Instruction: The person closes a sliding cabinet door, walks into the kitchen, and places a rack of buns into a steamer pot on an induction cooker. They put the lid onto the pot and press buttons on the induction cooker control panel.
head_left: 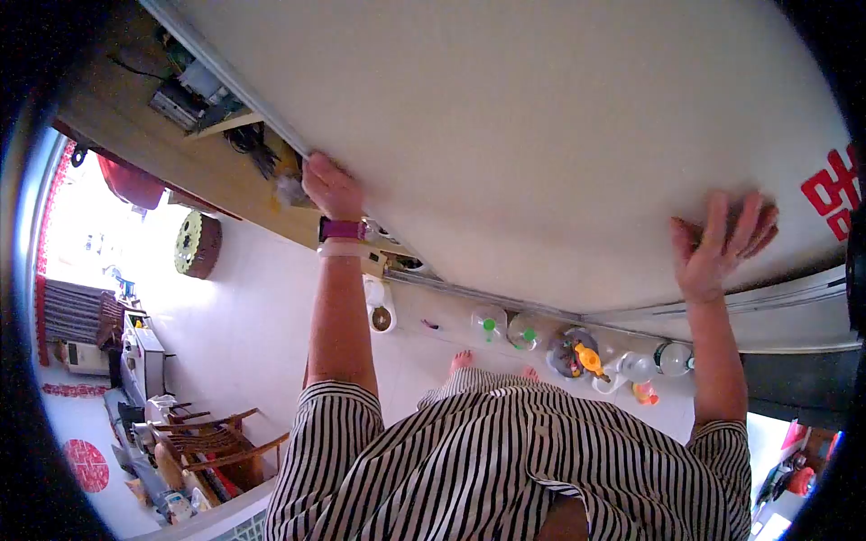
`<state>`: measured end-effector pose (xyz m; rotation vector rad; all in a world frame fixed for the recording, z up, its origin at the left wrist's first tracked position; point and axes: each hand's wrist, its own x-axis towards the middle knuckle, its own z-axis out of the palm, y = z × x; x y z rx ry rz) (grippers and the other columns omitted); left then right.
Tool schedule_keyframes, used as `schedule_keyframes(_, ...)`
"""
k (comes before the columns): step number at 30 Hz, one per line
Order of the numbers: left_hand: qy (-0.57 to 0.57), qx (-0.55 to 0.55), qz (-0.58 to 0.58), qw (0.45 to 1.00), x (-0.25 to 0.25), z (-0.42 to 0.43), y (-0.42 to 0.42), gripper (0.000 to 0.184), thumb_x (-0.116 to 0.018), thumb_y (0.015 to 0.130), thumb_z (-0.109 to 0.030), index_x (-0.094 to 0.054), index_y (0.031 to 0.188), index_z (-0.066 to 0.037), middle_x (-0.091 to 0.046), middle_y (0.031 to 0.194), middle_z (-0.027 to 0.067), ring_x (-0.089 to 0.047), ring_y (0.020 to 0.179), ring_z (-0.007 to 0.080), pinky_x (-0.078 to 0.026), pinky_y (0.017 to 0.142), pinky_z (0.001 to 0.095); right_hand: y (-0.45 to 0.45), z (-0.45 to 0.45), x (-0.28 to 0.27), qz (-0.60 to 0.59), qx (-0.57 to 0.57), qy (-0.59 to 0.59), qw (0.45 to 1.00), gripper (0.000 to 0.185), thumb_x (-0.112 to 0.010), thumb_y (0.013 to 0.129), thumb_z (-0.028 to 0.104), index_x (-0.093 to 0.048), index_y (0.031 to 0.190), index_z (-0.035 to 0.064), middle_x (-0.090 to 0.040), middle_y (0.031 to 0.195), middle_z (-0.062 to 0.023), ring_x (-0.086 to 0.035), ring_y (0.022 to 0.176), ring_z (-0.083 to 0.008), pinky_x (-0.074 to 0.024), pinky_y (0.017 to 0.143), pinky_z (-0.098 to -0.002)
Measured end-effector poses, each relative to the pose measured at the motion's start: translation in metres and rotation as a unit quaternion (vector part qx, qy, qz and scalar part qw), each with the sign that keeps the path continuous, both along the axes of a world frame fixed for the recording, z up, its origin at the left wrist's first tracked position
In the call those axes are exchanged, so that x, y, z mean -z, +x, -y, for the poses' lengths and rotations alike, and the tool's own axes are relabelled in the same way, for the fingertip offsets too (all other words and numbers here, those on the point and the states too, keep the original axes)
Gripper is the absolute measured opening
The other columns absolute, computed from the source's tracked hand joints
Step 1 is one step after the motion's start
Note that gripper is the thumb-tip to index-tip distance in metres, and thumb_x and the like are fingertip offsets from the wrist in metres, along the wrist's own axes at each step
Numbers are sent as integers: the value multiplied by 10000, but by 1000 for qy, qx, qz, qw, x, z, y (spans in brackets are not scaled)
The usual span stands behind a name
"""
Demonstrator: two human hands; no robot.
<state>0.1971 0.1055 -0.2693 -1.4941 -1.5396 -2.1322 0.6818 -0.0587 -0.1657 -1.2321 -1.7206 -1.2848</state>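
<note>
A large cream sliding door (pixel 505 135) with a metal-framed edge fills the upper view. At its left edge, my left hand (pixel 334 187) has its fingers curled around the frame; a purple watch band is on that wrist. Farther right, my right hand (pixel 722 248) lies against the door's face with its fingers spread, holding nothing. A red paper cutout (pixel 832 191) is stuck on the door beyond it. Left of the door, an open wooden cabinet (pixel 212 171) shows a grey electronic device (pixel 179 104) and black cables (pixel 253 147).
Along the door's bottom track stand clear bottles with green caps (pixel 490 325), a grey basin (pixel 566 353) with an orange item, and a white container (pixel 380 302). A round green-topped stool (pixel 198 245) and wooden chair (pixel 216 439) are at left. My bare feet (pixel 462 360) are near the track.
</note>
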Motion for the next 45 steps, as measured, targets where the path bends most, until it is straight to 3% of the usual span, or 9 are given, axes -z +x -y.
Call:
schedule_keyframes(6, -69, -3, -2, 998, -27, 3, -67, 476, -410, 1021, -425, -575, 883, -1, -588, 692, 76, -534, 614, 201, -428, 558, 346, -80, -29, 7, -35, -20, 9, 999, 507, -548, 900, 602, -588, 1311, 308, -392, 1498, -129, -241, 1412, -470, -70, 1135, -636)
schedule_keyframes(11, -125, -147, -74, 978, -10, -10, -124, 495, -383, 1004, -450, -624, 951, -21, -665, 804, 208, -621, 785, 453, -477, 682, 503, -126, -44, 12, -52, -58, 29, 997, 488, -543, 917, 573, -580, 1330, 316, -412, 1489, -116, -269, 1412, -443, -44, 1151, -609)
schedule_keyframes(14, -151, -166, -123, 967, -21, 1, -115, 513, -367, 999, -472, -630, 968, -32, -670, 857, 230, -618, 845, 464, -477, 709, 526, -139, -51, 22, -69, -65, 29, 995, 469, -538, 931, 548, -583, 1331, 306, -418, 1487, -115, -285, 1409, -432, -32, 1156, -599)
schedule_keyframes(18, -189, -120, -132, 966, -18, -8, -124, 512, -385, 1001, -451, -628, 980, -1, -661, 843, 252, -620, 820, 451, -484, 712, 498, -143, -51, 26, -74, -51, 20, 996, 448, -527, 945, 522, -596, 1321, 288, -410, 1495, -114, -305, 1401, -426, -38, 1156, -598)
schedule_keyframes(25, -164, 130, 207, 956, 12, -20, -117, 460, -397, 1035, -396, -571, 1113, 22, -599, 981, 72, -531, 895, 184, -446, 795, 348, -129, -38, 34, -67, -31, -48, 996, 456, -610, 906, 440, -587, 1330, 275, -392, 1508, -94, -304, 1408, -388, -143, 1142, -603)
schedule_keyframes(35, -236, -11, 49, 971, 3, 1, -101, 398, -439, 1033, -359, -517, 1214, -13, -581, 1033, 73, -528, 959, 182, -447, 813, 347, -141, 72, 105, -184, -57, -307, 932, 472, -637, 851, 171, -574, 1318, 141, -405, 1469, -183, -396, 1332, -414, -307, 1104, -564)
schedule_keyframes(37, -195, -69, -2, 978, 5, 10, -97, 393, -442, 1029, -354, -525, 1219, -20, -590, 1042, 76, -538, 966, 192, -450, 824, 351, -136, 134, 133, -333, -33, -456, 825, 366, -635, 862, 134, -612, 1225, 92, -472, 1400, -175, -427, 1308, -375, -356, 1086, -492)
schedule_keyframes(39, -121, -64, -36, 990, 18, 16, -79, 389, -445, 1024, -349, -534, 1223, -27, -599, 1051, 79, -547, 974, 201, -453, 835, 356, -117, 204, 202, -319, -7, -436, 841, 252, -656, 855, 125, -658, 1102, 77, -628, 1150, -172, -580, 1101, -350, -461, 968, -445)
schedule_keyframes(45, -194, 125, -108, 967, 177, 122, 33, 381, -454, 1011, -335, -558, 1237, -47, -626, 1080, 88, -575, 997, 230, -463, 868, 370, -90, 408, 263, -454, 58, -572, 681, 329, -561, 929, 393, -675, 918, 84, -682, 863, -129, -653, 815, -338, -495, 779, -476)
